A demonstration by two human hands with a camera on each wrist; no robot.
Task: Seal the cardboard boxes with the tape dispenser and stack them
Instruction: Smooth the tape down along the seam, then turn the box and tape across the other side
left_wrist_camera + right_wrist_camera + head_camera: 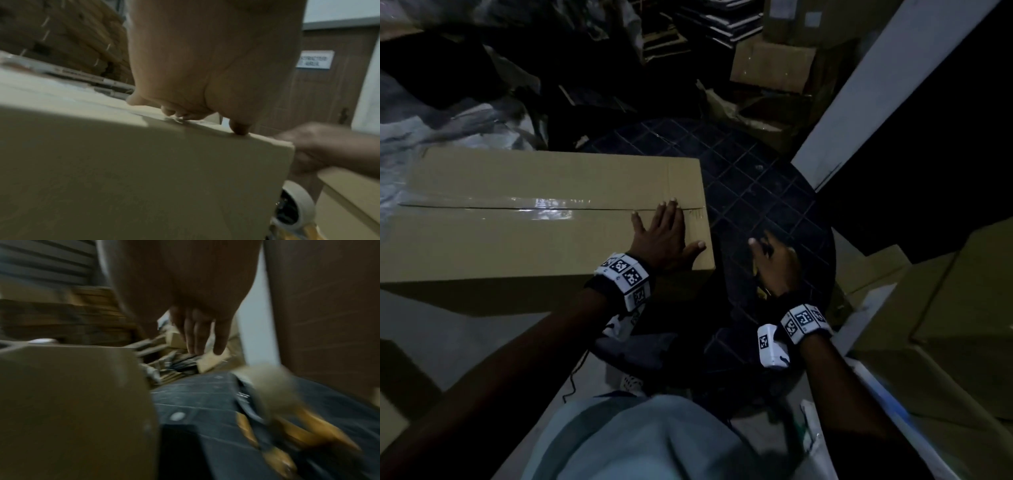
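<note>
A long cardboard box [517, 236] lies on its side in front of me, with a strip of glossy clear tape [534, 205] along its top seam. My left hand [667, 229] rests flat on the box's right end, fingers straight on the tape and thumb at the corner; the left wrist view shows the fingertips [179, 114] pressing the top edge. My right hand [774, 257] hovers open just right of the box, fingers [199, 337] hanging straight and holding nothing. The tape dispenser [296, 209], yellow-framed with a pale roll, lies below that hand on the dark surface, blurred [271, 395] in the right wrist view.
A round black gridded table [756, 185] stands right of the box. More cardboard boxes [945, 325] crowd the right side, and a white pillar [893, 85] rises behind them. Loose cardboard [770, 68] and crumpled plastic sheeting [431, 120] fill the back.
</note>
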